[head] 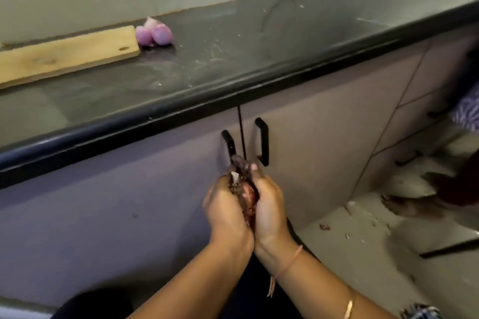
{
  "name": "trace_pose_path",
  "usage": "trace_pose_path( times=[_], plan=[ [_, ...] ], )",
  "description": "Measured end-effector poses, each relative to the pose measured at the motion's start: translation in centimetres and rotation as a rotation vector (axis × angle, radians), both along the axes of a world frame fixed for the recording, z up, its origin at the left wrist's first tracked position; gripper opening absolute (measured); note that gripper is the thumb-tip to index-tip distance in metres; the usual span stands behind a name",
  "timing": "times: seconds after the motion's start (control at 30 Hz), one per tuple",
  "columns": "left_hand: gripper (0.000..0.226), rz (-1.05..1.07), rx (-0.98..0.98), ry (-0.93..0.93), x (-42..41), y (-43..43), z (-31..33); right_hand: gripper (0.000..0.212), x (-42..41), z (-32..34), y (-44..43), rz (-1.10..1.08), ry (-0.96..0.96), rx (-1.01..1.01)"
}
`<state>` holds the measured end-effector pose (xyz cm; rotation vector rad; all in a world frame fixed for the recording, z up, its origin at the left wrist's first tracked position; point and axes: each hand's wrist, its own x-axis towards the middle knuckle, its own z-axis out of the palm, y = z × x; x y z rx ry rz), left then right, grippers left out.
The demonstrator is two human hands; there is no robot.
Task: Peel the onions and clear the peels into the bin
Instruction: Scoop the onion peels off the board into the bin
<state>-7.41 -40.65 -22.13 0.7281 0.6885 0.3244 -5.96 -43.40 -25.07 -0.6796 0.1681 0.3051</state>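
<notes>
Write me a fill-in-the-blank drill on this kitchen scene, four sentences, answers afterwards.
1. The left hand and right hand clasp onion peels ____ the edge of the countertop.
2. The peeled onions rest on the ____, just off the end of the cutting board.
3. The cutting board is made of ____.
4. Behind the hands, ____ black handles flank the gap between the cabinet doors.
Missing words: below; countertop; wood; two.
</notes>
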Motion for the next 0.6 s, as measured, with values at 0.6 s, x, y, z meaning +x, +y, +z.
trace_pose_path(
  times=[0.6],
  plan=[
    [0.070, -0.761, 1.088, 0.014, 0.6, -18.6, -9.1, 0.045, -0.5, -9.3, -19.1, -0.258, 0.100, 0.373]
  ],
)
